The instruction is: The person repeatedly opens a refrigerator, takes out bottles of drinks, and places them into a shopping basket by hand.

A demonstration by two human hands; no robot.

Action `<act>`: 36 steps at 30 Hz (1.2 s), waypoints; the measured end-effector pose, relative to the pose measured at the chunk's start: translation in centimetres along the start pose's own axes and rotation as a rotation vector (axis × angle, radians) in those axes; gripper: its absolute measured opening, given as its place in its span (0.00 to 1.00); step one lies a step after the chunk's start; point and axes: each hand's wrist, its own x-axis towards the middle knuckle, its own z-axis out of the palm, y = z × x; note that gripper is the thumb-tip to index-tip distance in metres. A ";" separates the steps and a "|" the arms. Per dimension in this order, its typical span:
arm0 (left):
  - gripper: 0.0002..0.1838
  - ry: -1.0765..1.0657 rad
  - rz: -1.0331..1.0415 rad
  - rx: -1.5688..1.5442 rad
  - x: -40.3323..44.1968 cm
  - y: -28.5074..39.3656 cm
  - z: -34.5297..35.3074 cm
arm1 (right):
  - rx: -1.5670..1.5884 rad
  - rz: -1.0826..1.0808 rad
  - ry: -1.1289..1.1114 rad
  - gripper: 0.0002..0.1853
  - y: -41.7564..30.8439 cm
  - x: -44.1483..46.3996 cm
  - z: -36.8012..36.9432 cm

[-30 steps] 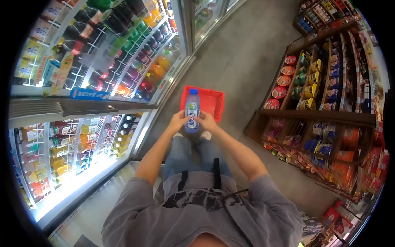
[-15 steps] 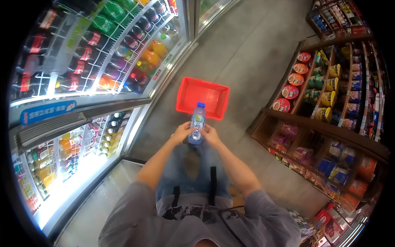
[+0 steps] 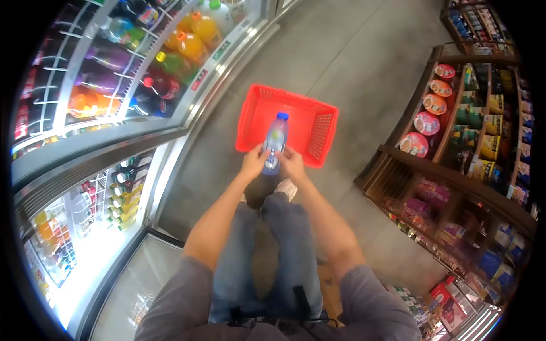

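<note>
Between my two hands is a drink bottle [image 3: 276, 142] with a blue cap, a label and pale bluish contents. My left hand [image 3: 254, 163] grips its left side, and my right hand [image 3: 292, 164] grips its right side. The bottle's cap points away from me. Beyond and below the bottle, a red plastic shopping basket [image 3: 330, 133] rests on the floor, and the bottle overlaps its near side in view. Whether the bottle is inside the rim or above it, I cannot tell.
Lit drink coolers [image 3: 165, 136] with shelves of bottles run along the left. Brown shelving [image 3: 369, 176] with cup noodles [image 3: 426, 123] and packets stands to the right. An open cooler door [image 3: 122, 284] lies at my lower left. My shoe [image 3: 288, 189] is near the basket.
My view has come lower and nearer the floor, so the basket looks larger. My knees are more bent, and both hands still hold the bottle, now over the basket's near edge in view.
</note>
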 end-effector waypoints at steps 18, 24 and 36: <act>0.19 0.026 -0.256 0.415 20.3 -17.7 4.1 | -0.412 -0.017 0.130 0.22 18.3 21.9 0.8; 0.20 0.047 -0.378 0.377 21.4 -20.8 4.9 | -0.555 0.069 0.087 0.25 20.7 24.1 1.4; 0.29 0.072 -0.144 0.236 8.1 -11.0 3.7 | -0.515 -0.116 0.299 0.42 14.4 12.3 1.6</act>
